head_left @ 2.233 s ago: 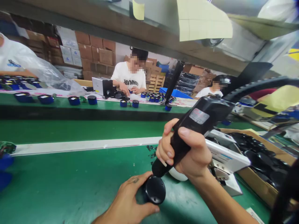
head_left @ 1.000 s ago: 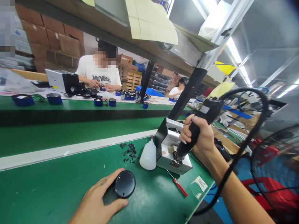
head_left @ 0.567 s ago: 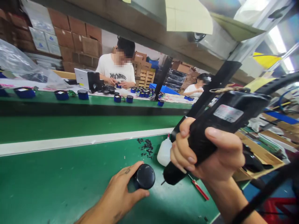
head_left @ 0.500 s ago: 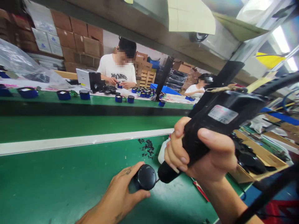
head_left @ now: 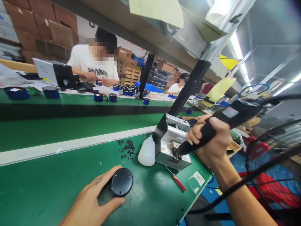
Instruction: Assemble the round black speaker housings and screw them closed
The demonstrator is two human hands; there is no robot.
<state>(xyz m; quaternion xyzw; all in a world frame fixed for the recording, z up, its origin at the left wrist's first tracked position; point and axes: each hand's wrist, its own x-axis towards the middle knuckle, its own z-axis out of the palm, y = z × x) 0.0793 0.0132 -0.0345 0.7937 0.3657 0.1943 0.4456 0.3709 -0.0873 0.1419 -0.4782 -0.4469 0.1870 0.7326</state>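
Left hand (head_left: 90, 201) resting on the green table (head_left: 47, 182), fingers (head_left: 115, 202) curled around a round black part (head_left: 122, 181) lying flat near the front edge. Right hand (head_left: 211, 141) gripping a black electric screwdriver (head_left: 218, 124), fingers wrapped tight, its tip down at the small grey screw feeder (head_left: 172, 144). White squeeze bottle (head_left: 147, 153) just beside the feeder, loose black screws (head_left: 125, 148) further left, red-handled tool (head_left: 178, 182) lying in front

"Hot Wheels" on co-worker's T-shirt (head_left: 97, 71)

Open green mat (head_left: 47, 185) left of the black disc (head_left: 122, 181); white bottle (head_left: 147, 153) and grey box (head_left: 172, 144) crowding right
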